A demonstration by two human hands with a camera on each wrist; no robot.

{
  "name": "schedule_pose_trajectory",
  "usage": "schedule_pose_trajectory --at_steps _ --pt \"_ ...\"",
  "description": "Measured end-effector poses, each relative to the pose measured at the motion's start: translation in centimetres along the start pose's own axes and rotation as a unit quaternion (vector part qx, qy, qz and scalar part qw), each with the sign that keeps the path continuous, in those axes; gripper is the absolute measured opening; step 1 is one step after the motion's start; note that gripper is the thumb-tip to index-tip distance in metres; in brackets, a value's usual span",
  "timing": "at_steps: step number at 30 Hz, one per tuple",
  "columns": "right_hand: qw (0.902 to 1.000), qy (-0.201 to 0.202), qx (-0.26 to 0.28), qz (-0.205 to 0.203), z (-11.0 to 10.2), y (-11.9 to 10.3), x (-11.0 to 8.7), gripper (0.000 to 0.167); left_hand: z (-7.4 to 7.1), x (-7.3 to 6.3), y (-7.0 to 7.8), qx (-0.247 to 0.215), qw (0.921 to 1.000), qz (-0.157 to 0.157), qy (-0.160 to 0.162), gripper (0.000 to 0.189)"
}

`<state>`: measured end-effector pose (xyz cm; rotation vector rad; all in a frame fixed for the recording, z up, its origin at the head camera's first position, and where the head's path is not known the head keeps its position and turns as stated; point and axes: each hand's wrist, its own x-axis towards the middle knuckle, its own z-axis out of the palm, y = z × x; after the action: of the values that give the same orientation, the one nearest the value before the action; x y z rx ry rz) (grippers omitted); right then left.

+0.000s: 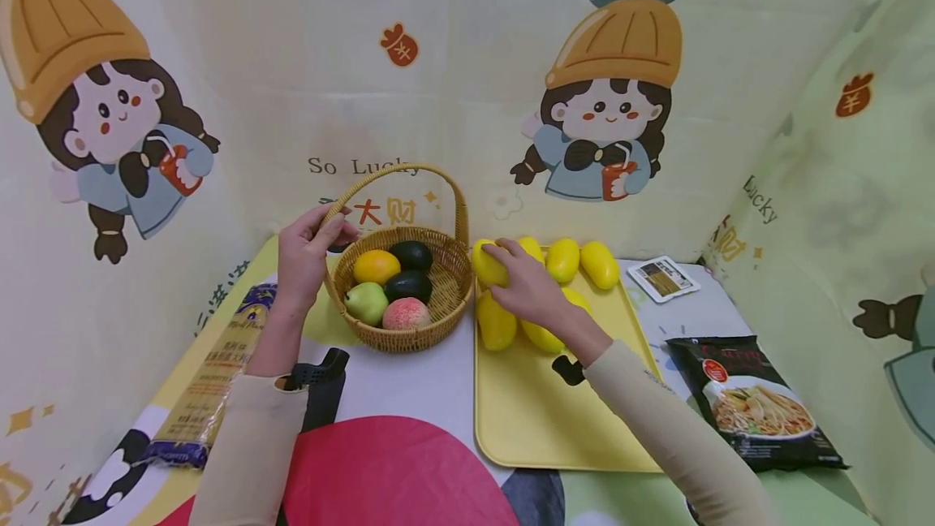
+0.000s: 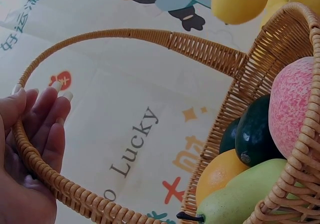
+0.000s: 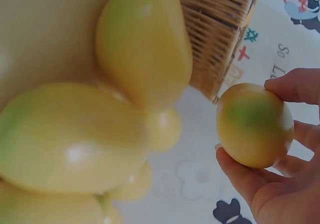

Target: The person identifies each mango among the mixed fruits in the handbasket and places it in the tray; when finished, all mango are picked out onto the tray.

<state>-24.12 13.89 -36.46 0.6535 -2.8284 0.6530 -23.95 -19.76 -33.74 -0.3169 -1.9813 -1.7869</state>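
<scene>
My left hand [image 1: 305, 256] pinches the handle [image 2: 95, 36] of a wicker basket [image 1: 402, 340] at its left side, thumb on one side and fingers on the other. The basket holds an orange [image 1: 376, 267], two dark green avocados [image 1: 407, 286], a green pear [image 1: 367, 303] and a pink peach [image 1: 407, 315]. In my right hand [image 1: 536, 289] a yellow mango [image 3: 255, 125] is held between thumb and fingers, close to the basket's right rim. Several more mangoes [image 1: 497, 321] lie on a yellow tray [image 1: 562, 420] under and beyond that hand.
A long golden pasta packet [image 1: 219, 372] lies left of my left forearm. Right of the tray are a black noodle packet [image 1: 756, 404] and a small white-edged packet [image 1: 663, 278]. A printed cloth [image 1: 467, 88] rises behind and at both sides.
</scene>
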Motion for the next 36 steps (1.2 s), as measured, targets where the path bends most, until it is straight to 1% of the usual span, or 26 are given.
schedule_pose_trajectory --at_steps 5,10,13,17,21,26,36 --pt "0.9999 0.006 -0.008 0.010 -1.1 1.0 -1.0 0.065 0.1 0.0 0.0 -0.007 1.0000 -0.001 0.000 0.038" --pt "0.9994 0.013 -0.016 0.027 -2.1 2.4 -2.1 0.065 0.1 0.0 0.0 0.005 1.0000 -0.001 0.002 0.032" --pt "0.9991 0.017 -0.012 0.038 -2.8 3.5 -2.7 0.065 0.1 0.0 0.0 0.004 1.0000 0.002 0.000 0.031" --pt "0.9984 0.023 -0.008 0.051 -3.6 4.8 -3.6 0.065 0.0 -0.1 0.1 -0.007 1.0000 0.004 0.001 0.030" --pt "0.9975 0.038 -0.013 0.058 -4.2 6.2 -4.6 0.063 0.0 0.0 0.0 -0.018 0.9998 0.006 0.001 0.029" --pt "0.9967 0.052 -0.014 0.061 -4.6 8.0 -5.6 0.062 0.0 0.0 0.0 -0.015 0.9999 0.007 0.001 0.029" --pt "0.9951 0.052 0.003 0.084 -4.3 11.5 -7.9 0.061 0.0 0.0 0.1 -0.012 0.9999 0.007 0.001 0.029"
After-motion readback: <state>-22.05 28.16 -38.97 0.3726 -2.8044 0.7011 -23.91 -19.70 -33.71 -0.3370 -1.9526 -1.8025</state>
